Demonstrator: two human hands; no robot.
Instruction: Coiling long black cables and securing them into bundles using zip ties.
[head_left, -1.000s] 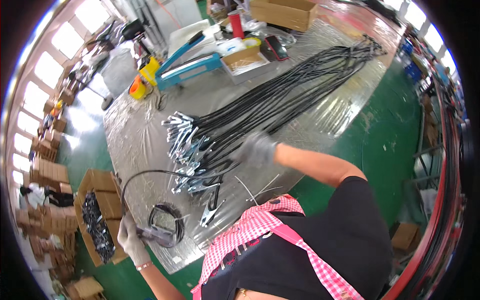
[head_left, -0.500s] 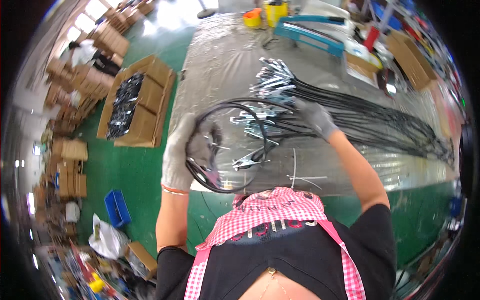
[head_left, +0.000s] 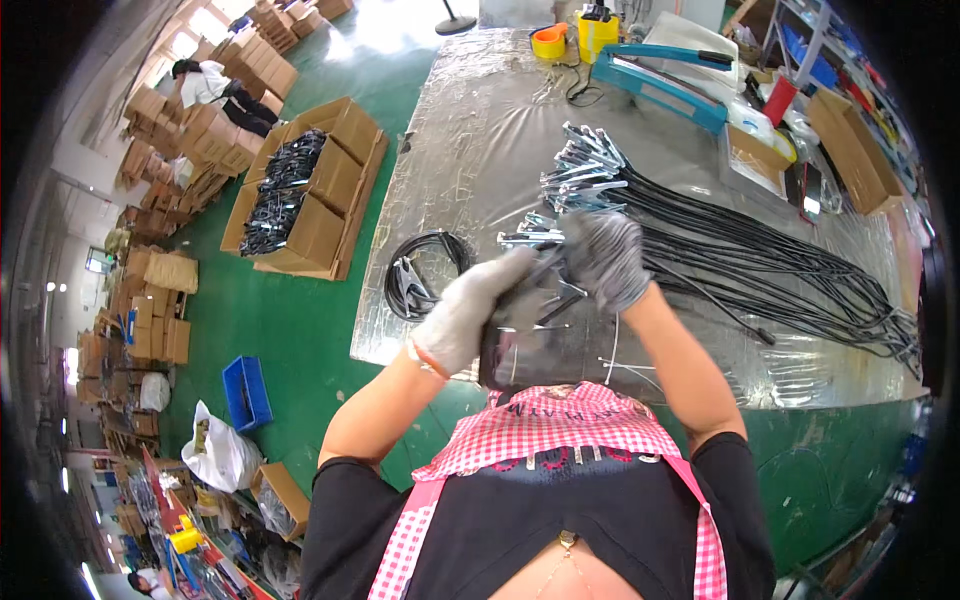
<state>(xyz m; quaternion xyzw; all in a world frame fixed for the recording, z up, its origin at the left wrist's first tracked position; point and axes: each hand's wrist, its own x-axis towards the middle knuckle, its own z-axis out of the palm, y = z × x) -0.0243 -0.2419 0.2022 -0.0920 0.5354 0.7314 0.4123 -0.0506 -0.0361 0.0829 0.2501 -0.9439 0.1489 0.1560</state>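
Both my hands wear grey-white work gloves and meet over the middle of the table. My left hand (head_left: 468, 312) grips a black cable (head_left: 545, 268) whose shape is smeared by motion. My right hand (head_left: 608, 262) closes on the same cable just right of it, its fingertips partly hidden. A coiled black cable with a metal clamp (head_left: 408, 280) lies on the table left of my left hand. Beyond my right hand are several silver clamps (head_left: 585, 170), on the ends of long black cables (head_left: 760, 235) stretching right. White cable ties (head_left: 612, 350) lie near the front edge.
A teal cutter-like tool (head_left: 660, 85), yellow tape rolls (head_left: 598, 35) and an open carton (head_left: 850, 150) stand at the table's back. On the green floor at left are cartons of black parts (head_left: 335, 215) and a blue bin (head_left: 246, 393). Another person (head_left: 215, 90) bends over boxes.
The wide cable loop in my left hand has been drawn in between both hands. My left hand moved right, uncovering the coil on the table. My view shifted slightly.
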